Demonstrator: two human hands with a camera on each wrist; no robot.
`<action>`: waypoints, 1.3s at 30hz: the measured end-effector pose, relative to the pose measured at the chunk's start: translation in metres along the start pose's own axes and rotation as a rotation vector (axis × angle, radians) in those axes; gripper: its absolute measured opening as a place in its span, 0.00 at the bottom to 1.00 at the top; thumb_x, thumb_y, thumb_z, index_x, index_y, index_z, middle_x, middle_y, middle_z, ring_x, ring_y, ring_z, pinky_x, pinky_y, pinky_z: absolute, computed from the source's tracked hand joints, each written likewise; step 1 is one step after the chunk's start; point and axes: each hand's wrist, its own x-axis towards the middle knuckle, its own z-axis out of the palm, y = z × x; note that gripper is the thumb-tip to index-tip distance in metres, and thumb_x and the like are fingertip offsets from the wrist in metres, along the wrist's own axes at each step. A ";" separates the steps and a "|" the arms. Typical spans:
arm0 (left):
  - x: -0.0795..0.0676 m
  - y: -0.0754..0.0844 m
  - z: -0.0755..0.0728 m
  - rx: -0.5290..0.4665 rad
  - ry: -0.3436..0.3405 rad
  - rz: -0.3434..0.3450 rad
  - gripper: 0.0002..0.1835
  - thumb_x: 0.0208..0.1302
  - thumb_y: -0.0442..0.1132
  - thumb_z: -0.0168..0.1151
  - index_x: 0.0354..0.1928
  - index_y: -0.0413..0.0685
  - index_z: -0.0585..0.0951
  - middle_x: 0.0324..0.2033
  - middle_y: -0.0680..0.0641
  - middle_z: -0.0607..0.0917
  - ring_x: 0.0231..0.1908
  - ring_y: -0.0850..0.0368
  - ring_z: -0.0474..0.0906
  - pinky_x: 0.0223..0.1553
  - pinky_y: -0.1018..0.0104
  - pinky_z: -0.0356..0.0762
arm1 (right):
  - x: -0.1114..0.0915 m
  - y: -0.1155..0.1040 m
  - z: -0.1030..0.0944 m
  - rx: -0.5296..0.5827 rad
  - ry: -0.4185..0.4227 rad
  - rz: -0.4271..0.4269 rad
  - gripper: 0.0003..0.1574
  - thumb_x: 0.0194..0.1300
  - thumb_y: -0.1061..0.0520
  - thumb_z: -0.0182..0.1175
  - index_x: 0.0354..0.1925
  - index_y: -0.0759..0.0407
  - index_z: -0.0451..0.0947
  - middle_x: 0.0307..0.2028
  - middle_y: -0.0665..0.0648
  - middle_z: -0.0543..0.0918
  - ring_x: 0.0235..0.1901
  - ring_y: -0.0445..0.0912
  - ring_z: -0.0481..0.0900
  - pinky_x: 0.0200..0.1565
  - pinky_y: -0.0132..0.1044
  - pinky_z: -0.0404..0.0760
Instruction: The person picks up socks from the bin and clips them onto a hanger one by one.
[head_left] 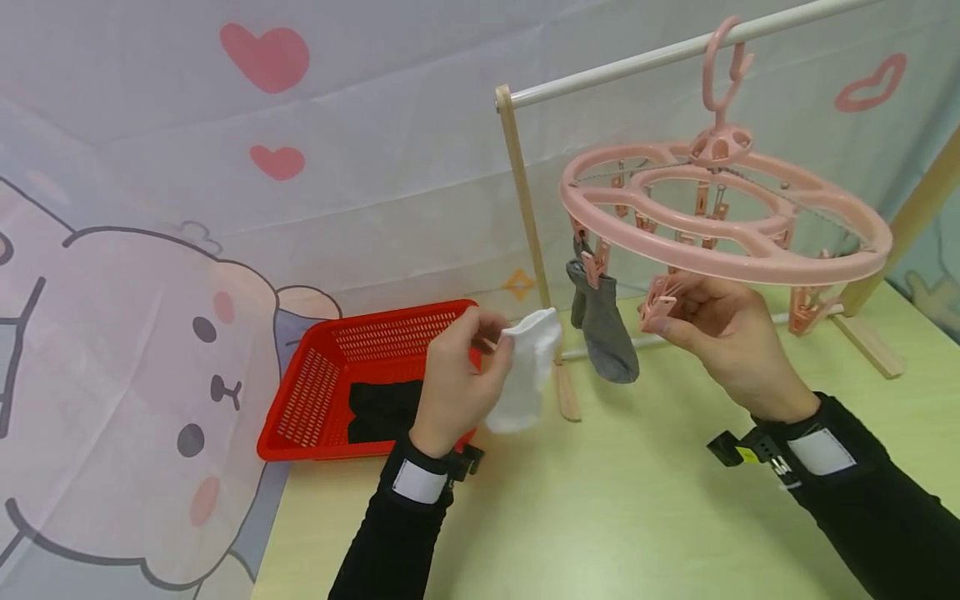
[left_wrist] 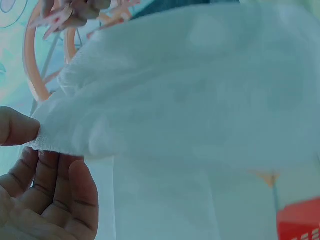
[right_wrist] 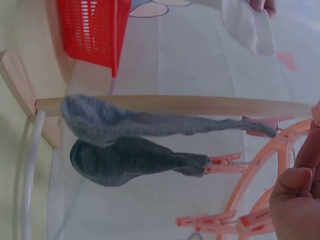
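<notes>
My left hand (head_left: pixel 459 383) pinches a white sock (head_left: pixel 531 375) by its cuff edge, and the sock hangs down beside the red basket. In the left wrist view the white sock (left_wrist: pixel 190 85) spreads wide from between thumb and fingers. My right hand (head_left: pixel 738 346) holds a pink clothespin (head_left: pixel 657 307) under the near rim of a round pink drying hanger (head_left: pixel 675 240). Two grey socks hang to the left of that hand; the right wrist view shows a lighter grey sock (right_wrist: pixel 150 122) and a darker grey sock (right_wrist: pixel 132 162), each clipped by a clothespin.
The hanger hooks over a white rod (head_left: pixel 637 62) on a wooden stand (head_left: pixel 521 183). A red basket (head_left: pixel 300 408) with dark cloth (head_left: pixel 382 408) inside stands at the left on the pale table (head_left: pixel 600 508). Several more clothespins dangle from the hanger. A printed cloth (head_left: pixel 420 208) hangs behind.
</notes>
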 end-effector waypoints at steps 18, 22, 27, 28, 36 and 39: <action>-0.015 -0.007 0.057 0.004 -0.103 0.002 0.07 0.64 0.39 0.61 0.41 0.44 0.79 0.33 0.50 0.83 0.33 0.63 0.74 0.35 0.72 0.77 | 0.012 0.009 0.032 -0.059 -0.088 -0.023 0.18 0.52 0.83 0.56 0.43 0.78 0.71 0.36 0.64 0.80 0.37 0.53 0.77 0.37 0.38 0.75; -0.016 -0.002 0.061 -0.014 -0.089 0.014 0.07 0.63 0.38 0.62 0.40 0.43 0.80 0.33 0.50 0.83 0.33 0.63 0.74 0.36 0.75 0.76 | 0.012 0.010 0.036 -0.065 -0.086 -0.029 0.18 0.52 0.82 0.57 0.44 0.78 0.71 0.36 0.64 0.80 0.37 0.54 0.77 0.39 0.39 0.76; -0.016 0.004 0.062 -0.013 -0.074 0.005 0.07 0.63 0.40 0.62 0.41 0.45 0.81 0.33 0.51 0.82 0.35 0.64 0.74 0.36 0.74 0.76 | 0.010 0.010 0.039 -0.080 -0.072 -0.004 0.22 0.51 0.82 0.58 0.46 0.76 0.70 0.37 0.62 0.81 0.39 0.54 0.77 0.42 0.39 0.75; -0.016 0.005 0.062 -0.013 -0.072 0.000 0.08 0.63 0.40 0.62 0.41 0.45 0.81 0.33 0.51 0.82 0.35 0.64 0.74 0.36 0.74 0.76 | 0.009 0.009 0.040 -0.083 -0.070 -0.001 0.23 0.51 0.82 0.58 0.47 0.76 0.69 0.37 0.61 0.82 0.39 0.53 0.77 0.43 0.38 0.75; -0.017 0.007 0.063 0.000 -0.056 -0.006 0.07 0.63 0.39 0.62 0.40 0.45 0.81 0.32 0.51 0.81 0.34 0.63 0.73 0.36 0.73 0.76 | 0.006 0.010 0.038 -0.140 -0.072 -0.009 0.27 0.51 0.81 0.59 0.51 0.75 0.67 0.37 0.58 0.80 0.37 0.50 0.74 0.41 0.35 0.75; -0.017 0.008 0.062 0.000 -0.040 -0.001 0.06 0.63 0.39 0.62 0.39 0.45 0.81 0.32 0.51 0.82 0.34 0.62 0.74 0.36 0.72 0.76 | 0.007 0.010 0.038 -0.150 -0.076 -0.014 0.29 0.50 0.82 0.59 0.51 0.74 0.67 0.37 0.58 0.80 0.37 0.50 0.74 0.42 0.35 0.75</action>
